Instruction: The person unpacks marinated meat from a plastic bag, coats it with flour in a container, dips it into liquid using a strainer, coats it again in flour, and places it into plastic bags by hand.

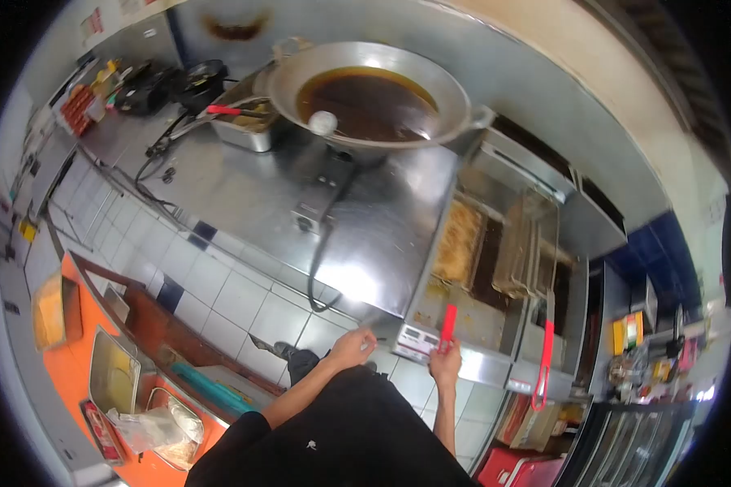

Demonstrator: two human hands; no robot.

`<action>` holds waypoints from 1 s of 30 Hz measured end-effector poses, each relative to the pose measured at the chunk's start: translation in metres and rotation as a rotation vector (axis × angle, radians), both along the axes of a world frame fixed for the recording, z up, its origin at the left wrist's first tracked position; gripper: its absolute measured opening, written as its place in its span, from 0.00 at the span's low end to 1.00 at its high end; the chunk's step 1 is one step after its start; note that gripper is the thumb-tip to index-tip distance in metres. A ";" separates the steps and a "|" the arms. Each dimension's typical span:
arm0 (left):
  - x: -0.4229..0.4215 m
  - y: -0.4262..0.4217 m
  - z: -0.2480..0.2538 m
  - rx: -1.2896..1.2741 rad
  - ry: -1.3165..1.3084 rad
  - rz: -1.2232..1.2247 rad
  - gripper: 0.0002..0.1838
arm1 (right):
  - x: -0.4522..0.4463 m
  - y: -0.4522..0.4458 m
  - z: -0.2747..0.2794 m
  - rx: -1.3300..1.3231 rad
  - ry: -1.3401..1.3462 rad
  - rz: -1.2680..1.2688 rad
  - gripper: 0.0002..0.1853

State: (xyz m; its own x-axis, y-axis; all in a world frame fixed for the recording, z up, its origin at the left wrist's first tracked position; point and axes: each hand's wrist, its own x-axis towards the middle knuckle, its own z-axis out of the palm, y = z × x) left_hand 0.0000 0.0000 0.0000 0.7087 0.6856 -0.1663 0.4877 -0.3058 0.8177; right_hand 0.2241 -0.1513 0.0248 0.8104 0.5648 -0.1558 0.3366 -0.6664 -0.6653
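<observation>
My right hand (445, 364) is closed around the lower end of a red handle (449, 323) at the front edge of the fryer (471, 357). Left of it, my left hand (356, 347) hangs in front of my body, fingers curled; whether anything is between them is too small to tell. Beyond the red handle, a basket of golden food (460, 235) lies in the fryer's left part. An empty-looking wire basket (518, 252) is raised beside it, and a second red handle (547, 349) sticks out over the front edge at right.
A large wok of dark oil (369, 101) stands on the steel counter (244, 191). A metal tray with a red-handled tool (248, 134) is left of it. Behind me at left, an orange counter (57, 357) holds metal pans and a plastic bag (148, 428).
</observation>
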 end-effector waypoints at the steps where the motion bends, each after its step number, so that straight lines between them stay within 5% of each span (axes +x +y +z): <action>1: -0.006 0.006 -0.003 -0.067 0.019 0.005 0.10 | 0.014 -0.002 -0.012 0.045 -0.063 -0.011 0.28; 3: -0.038 0.030 -0.013 -0.200 -0.085 0.051 0.09 | 0.013 0.008 0.045 -0.004 -0.093 0.023 0.26; 8: -0.160 0.100 -0.010 -0.155 -0.091 0.354 0.10 | 0.017 0.023 0.012 -0.021 -0.273 0.318 0.25; 10: -0.201 0.128 -0.008 -0.137 -0.195 0.458 0.11 | -0.011 0.073 0.020 0.042 -0.816 0.286 0.22; 13: -0.263 0.148 0.012 -0.126 -0.281 0.621 0.11 | -0.103 0.181 0.030 0.147 -0.419 0.290 0.17; 16: -0.315 0.162 0.030 -0.079 -0.373 0.740 0.11 | -0.217 0.292 0.006 0.221 0.194 0.861 0.14; 18: -0.346 0.168 0.054 -0.043 -0.392 0.829 0.11 | -0.315 0.355 0.008 -0.037 0.072 1.243 0.14; 22: -0.411 0.160 0.127 0.056 -0.506 0.983 0.10 | -0.499 0.391 0.074 -0.047 0.171 1.866 0.14; 27: -0.480 0.163 0.191 0.311 -0.555 1.288 0.12 | -0.613 0.451 0.053 -0.203 0.202 2.246 0.14; 30: -0.539 0.149 0.216 0.243 -0.522 1.752 0.12 | -0.667 0.504 0.031 -0.277 0.189 2.348 0.14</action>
